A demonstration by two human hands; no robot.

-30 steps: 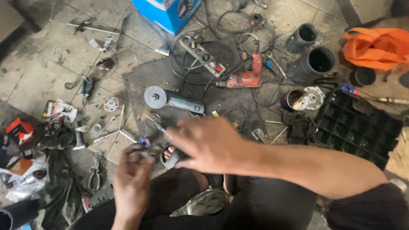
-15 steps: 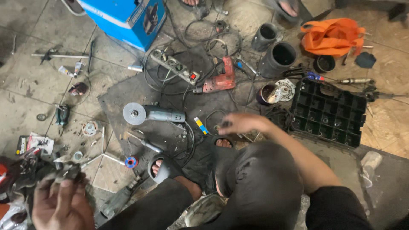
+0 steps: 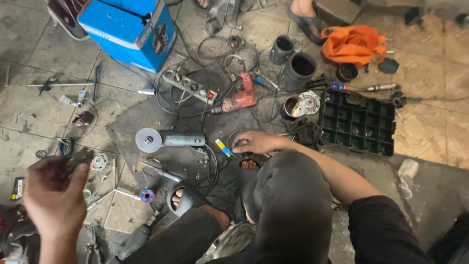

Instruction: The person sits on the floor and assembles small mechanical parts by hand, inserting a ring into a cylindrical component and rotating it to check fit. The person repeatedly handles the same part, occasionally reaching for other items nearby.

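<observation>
Head view | gritty tiled floor (image 3: 29, 117) | left hand (image 3: 56, 195) loosely open | right hand (image 3: 256, 143) fingertips down, grip unclear

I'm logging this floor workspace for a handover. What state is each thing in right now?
Left hand: raised, fingers curled, grip unclear.
Right hand: fingers down on the dark mat.
Angle grinder: lying on its side, disc fitted.
Red drill: lying flat.
Black compartment tray: open, cells mostly empty.
Blue box: closed.
Power strip: cords plugged in.
</observation>
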